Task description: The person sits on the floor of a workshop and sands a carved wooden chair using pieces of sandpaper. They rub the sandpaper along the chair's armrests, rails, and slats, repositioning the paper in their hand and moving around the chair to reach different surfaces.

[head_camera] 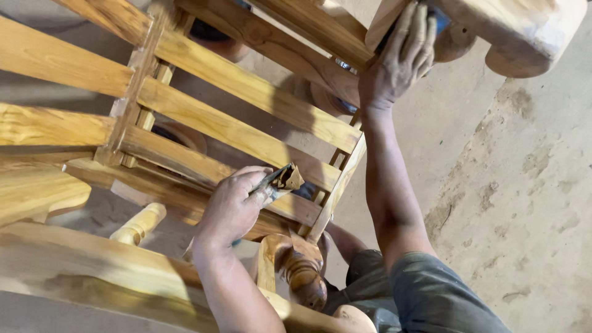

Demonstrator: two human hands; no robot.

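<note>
My left hand is closed around a small dark tool with a worn brownish tip, perhaps a brush, whose tip lies against a slat of a wooden seat frame. My right hand reaches up and grips the edge of a thick pale wooden piece at the top right, with something blue partly hidden under its fingers. The frame's slats run diagonally across the left and middle. A glossy turned leg stands just below my left hand.
A pale unfinished turned leg sits at lower left beside a broad wooden rail. Bare, patchy concrete floor fills the right side. Grey cloth of my clothing shows at the bottom right.
</note>
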